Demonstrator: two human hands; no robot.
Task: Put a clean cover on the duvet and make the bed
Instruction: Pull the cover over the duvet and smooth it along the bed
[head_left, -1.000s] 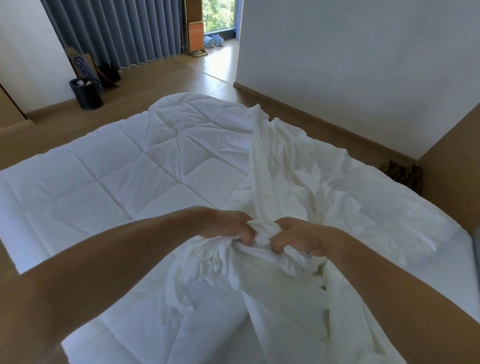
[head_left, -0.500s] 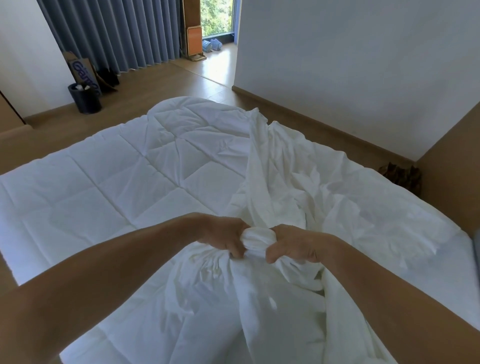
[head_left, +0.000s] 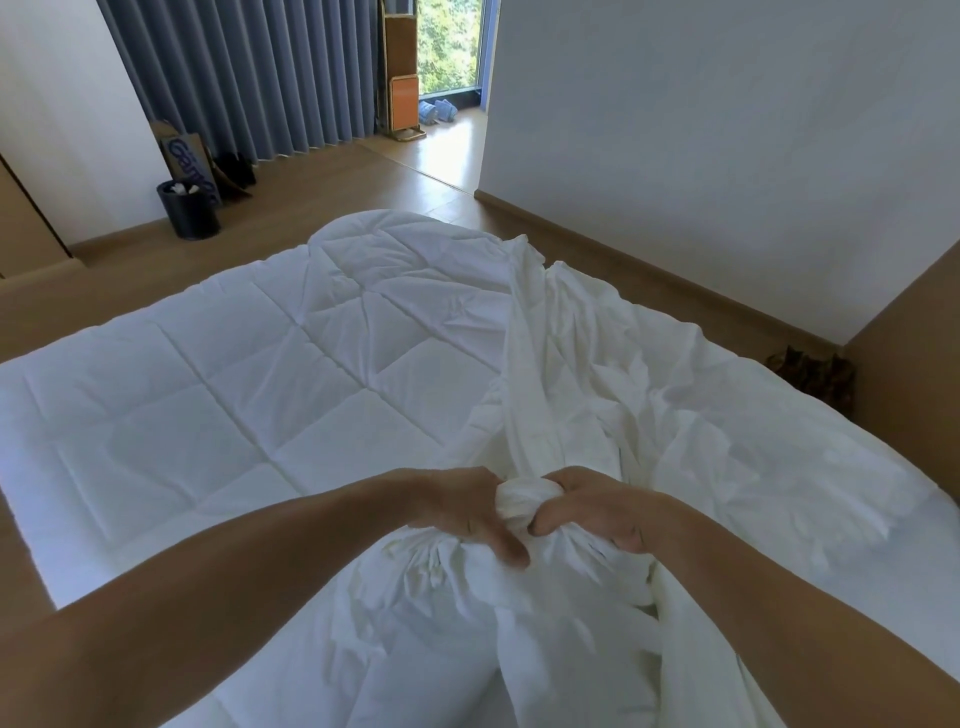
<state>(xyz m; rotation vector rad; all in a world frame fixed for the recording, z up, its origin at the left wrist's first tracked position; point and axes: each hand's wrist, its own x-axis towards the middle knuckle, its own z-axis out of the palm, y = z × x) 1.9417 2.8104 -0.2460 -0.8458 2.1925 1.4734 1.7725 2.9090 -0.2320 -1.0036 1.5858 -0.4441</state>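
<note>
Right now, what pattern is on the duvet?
The duvet is plain white, quilted in large stitched squares; the head view shows it best.

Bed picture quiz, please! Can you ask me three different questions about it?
1. True or false: the left hand and right hand both grip the bunched cover.
2. Where is the black bin? A on the bed; B on the floor by the curtain; C in a hand.
3. Fill in: the quilted duvet lies to the cover's ____.
Key: 1 true; 2 B; 3 left.
</note>
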